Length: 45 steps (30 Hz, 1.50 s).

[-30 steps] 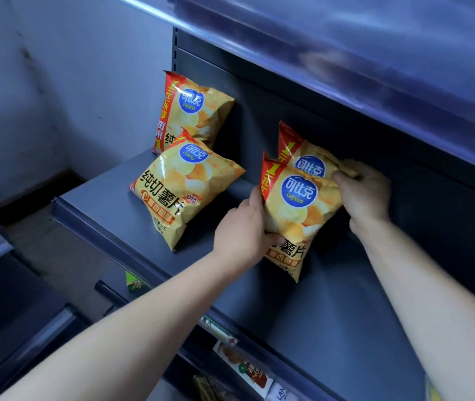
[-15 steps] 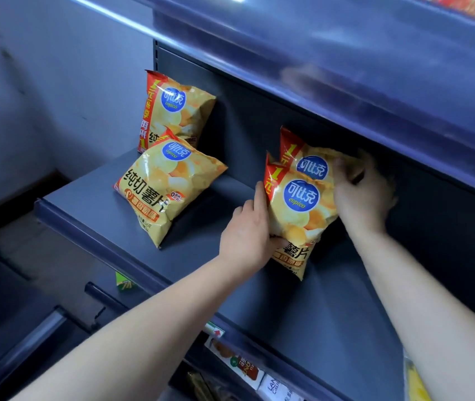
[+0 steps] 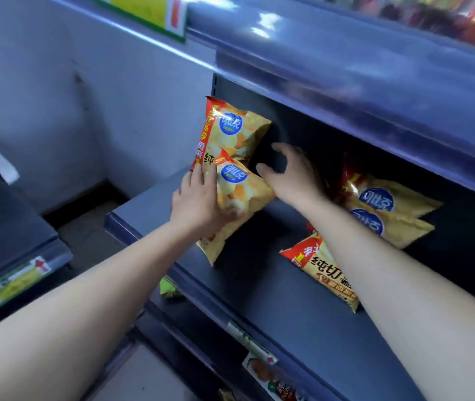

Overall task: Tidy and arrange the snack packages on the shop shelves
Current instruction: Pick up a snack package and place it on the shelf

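Several yellow and red chip bags sit on the dark shelf [image 3: 259, 290]. One bag [image 3: 230, 131] stands against the back panel at the left. In front of it leans a second bag [image 3: 245, 192]; my left hand [image 3: 198, 201] grips its left side, thumb on the front. My right hand [image 3: 291, 175] hovers at that bag's upper right corner, fingers spread and curved, holding nothing. To the right, two bags [image 3: 386, 201] lean one behind the other. Another bag [image 3: 323, 270] lies flat near the front, partly hidden by my right forearm.
The upper shelf's glossy edge [image 3: 346, 70] overhangs closely, with a green and yellow price label [image 3: 143, 10] at its left. Below, a lower shelf holds small packages [image 3: 274, 380]. Another shelf unit [image 3: 13, 233] stands at the left across a narrow floor gap.
Both hands left the pair of bags on the right and moved left to the leaning front bag. My left hand now grips it. The view shifted, showing more of the shelf's right side.
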Available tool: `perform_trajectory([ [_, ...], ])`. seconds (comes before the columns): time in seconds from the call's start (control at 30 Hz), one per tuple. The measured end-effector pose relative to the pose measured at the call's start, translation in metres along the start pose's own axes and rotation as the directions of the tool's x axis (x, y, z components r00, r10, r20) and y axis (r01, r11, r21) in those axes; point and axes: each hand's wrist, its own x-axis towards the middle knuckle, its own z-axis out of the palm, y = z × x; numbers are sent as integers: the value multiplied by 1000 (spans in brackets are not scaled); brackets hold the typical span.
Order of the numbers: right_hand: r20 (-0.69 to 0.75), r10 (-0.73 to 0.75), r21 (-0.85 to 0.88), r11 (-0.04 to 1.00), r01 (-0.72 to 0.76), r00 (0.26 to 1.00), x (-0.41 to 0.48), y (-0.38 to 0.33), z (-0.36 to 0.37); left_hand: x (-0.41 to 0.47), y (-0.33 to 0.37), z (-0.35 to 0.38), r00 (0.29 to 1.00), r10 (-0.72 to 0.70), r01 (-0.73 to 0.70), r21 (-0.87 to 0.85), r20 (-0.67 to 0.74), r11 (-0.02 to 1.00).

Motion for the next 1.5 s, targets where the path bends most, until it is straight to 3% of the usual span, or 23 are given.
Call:
perform_trajectory([
  [0.07, 45, 28, 80, 996, -32, 999, 17, -7, 15, 6, -16, -2, 994, 10, 0, -88, 108, 996],
  [0.13, 70, 52, 116, 991, -60, 996, 34, -10, 29, 9, -26, -4, 989, 50, -44, -42, 140, 998],
  [0.43, 25, 135, 161, 977, -137, 991, 94, -12, 51, 14, -45, -6, 998, 28, -28, 0, 65, 1000],
  [0.6, -107, 152, -67, 985, -159, 983, 93, -2, 48, 7, -43, -8, 999, 14, -10, -116, 33, 993],
  [0.77, -106, 129, -203, 968, -149, 986, 73, -6, 15, -3, -33, -1, 1000, 12, -11, -269, 3, 963],
  [1.1, -29, 286, -273, 920, -283, 958, 33, 16, -47, -11, 24, 43, 997, 37, -62, -448, -65, 892],
  [1.5, -77, 273, -361, 889, -282, 959, 14, 43, -58, -10, 39, 63, 991, 6, -75, -534, -131, 842],
])
